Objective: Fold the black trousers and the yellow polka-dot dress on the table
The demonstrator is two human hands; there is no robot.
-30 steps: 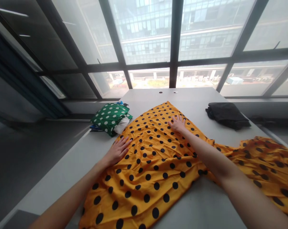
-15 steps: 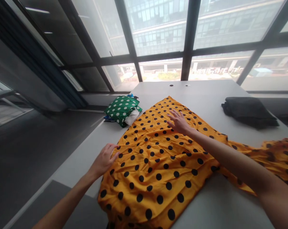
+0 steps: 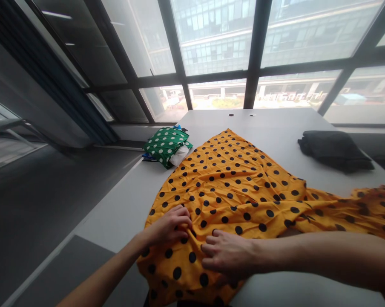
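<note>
An orange garment with black polka dots [image 3: 243, 187] lies spread and wrinkled across a grey table [image 3: 275, 123]; its near end hangs over the front edge. My left hand [image 3: 170, 226] rests on the near left part of the fabric with its fingers curled and pinching a fold. My right hand [image 3: 227, 256] reaches in from the right and lies on the near part of the cloth, fingers bent and pressed into it, close beside the left hand.
A folded green cloth with white dots [image 3: 165, 145] sits on other fabrics at the table's left edge. A folded black garment [image 3: 334, 149] lies at the far right. Large windows [image 3: 218, 42] stand behind the table. Dark floor lies to the left.
Both hands have pulled back from the far and middle parts of the orange garment to its near end. The right hand crossed left, and the left hand's fingers have closed on the fabric.
</note>
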